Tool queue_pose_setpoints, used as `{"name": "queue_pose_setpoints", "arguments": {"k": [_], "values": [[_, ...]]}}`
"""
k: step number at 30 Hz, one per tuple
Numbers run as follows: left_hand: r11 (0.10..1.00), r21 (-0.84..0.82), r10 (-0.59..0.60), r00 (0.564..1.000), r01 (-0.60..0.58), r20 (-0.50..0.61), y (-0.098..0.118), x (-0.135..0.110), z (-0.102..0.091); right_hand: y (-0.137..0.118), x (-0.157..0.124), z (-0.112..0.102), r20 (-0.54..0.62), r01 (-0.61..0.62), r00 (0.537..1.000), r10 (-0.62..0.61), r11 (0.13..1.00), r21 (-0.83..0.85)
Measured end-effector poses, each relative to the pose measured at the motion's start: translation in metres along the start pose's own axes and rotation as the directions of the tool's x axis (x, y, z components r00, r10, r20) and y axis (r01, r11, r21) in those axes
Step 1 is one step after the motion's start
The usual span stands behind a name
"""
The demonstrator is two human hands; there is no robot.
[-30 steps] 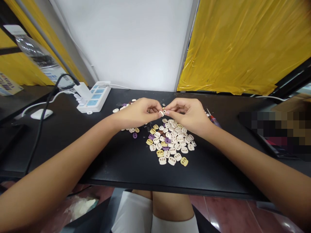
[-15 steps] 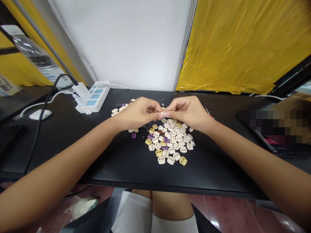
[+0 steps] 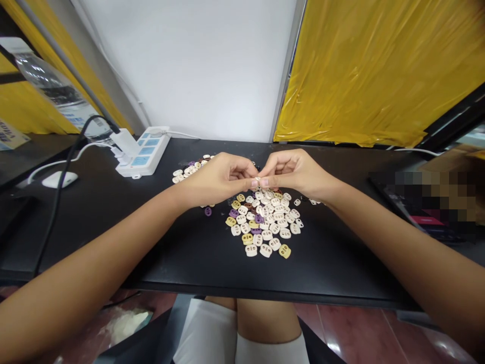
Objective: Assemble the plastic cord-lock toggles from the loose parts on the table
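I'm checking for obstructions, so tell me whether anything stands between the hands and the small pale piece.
Nothing visible does: the left hand and right hand meet directly at the small pale piece, pinching it between them.

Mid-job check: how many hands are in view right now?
2. The left hand and right hand meet by the far end of the button pile, a small pale piece between their fingertips. I see no others, though pixelation hides part of the right side.

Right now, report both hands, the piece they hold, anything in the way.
Left hand and right hand pinched together. Small pale piece between fingertips, mostly hidden. Pile of loose pieces on black table, nearer the body. Nothing seen blocking.
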State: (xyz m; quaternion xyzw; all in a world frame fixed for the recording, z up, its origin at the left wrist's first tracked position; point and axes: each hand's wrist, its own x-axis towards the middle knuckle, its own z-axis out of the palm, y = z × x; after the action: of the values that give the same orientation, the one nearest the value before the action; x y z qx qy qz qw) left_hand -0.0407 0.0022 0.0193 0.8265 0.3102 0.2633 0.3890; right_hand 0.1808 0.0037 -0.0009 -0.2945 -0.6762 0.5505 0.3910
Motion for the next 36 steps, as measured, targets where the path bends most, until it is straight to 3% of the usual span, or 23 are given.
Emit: {"name": "queue_pose_setpoints", "arguments": {"k": [4, 7, 11, 13, 17, 20, 22, 24, 26, 29, 31, 36], "values": [[0.964, 0.257, 0.061, 0.998, -0.061, 0.007, 0.001, 0.0, 0.0, 0.006, 0.001, -0.006, 0.038, -0.068, 0.997, 0.069, 0.997, -0.024], [0.871, 0.446, 0.194, 0.978, -0.206, 0.072, 0.002, -0.001, 0.001, 0.009, 0.001, -0.008, 0.086, -0.135, 0.987, 0.138, 0.99, -0.036], [0.79, 0.507, 0.307, 0.938, -0.346, 0.162, -0.002, -0.002, 0.002, 0.006, 0.0, -0.005, 0.113, -0.142, 0.982, 0.153, 0.985, -0.103], [0.831, 0.47, 0.281, 0.954, -0.298, 0.108, -0.003, -0.002, 0.004, 0.004, -0.001, -0.005, 0.082, -0.102, 0.99, 0.115, 0.984, -0.144], [0.961, 0.262, 0.109, 0.992, -0.09, -0.059, -0.002, 0.0, 0.006, -0.002, 0.001, -0.014, -0.018, -0.002, 1.0, -0.001, 0.981, -0.194], [0.956, 0.291, 0.068, 0.994, -0.04, -0.087, 0.002, 0.0, 0.005, -0.009, 0.001, -0.037, -0.142, 0.052, 0.986, -0.087, 0.971, -0.234], [0.932, 0.357, 0.096, 0.993, -0.067, -0.066, 0.002, 0.001, 0.004, -0.014, -0.001, -0.056, -0.263, 0.016, 0.959, -0.105, 0.948, -0.319], [0.925, 0.365, 0.122, 0.992, -0.103, -0.029, 0.001, 0.001, 0.005, -0.018, -0.004, -0.073, -0.322, -0.146, 0.947, -0.009, 0.879, -0.454], [0.93, 0.35, 0.116, 0.993, -0.113, 0.014, 0.0, 0.0, 0.007, -0.021, -0.007, -0.084, -0.306, -0.326, 0.938, 0.163, 0.714, -0.62], [0.934, 0.344, 0.082, 0.995, -0.094, 0.048, -0.002, 0.0, 0.01, -0.022, -0.009, -0.09, -0.285, -0.42, 0.9, 0.329, 0.481, -0.77], [0.933, 0.352, 0.073, 0.997, -0.077, 0.024, -0.002, 0.0, 0.009, -0.022, -0.009, -0.09, -0.283, -0.428, 0.89, 0.359, 0.436, -0.792], [0.871, 0.485, 0.133, 0.989, -0.084, -0.068, -0.003, 0.001, -0.004, -0.026, -0.011, -0.093, -0.27, -0.42, 0.89, 0.367, 0.429, -0.8]]}}
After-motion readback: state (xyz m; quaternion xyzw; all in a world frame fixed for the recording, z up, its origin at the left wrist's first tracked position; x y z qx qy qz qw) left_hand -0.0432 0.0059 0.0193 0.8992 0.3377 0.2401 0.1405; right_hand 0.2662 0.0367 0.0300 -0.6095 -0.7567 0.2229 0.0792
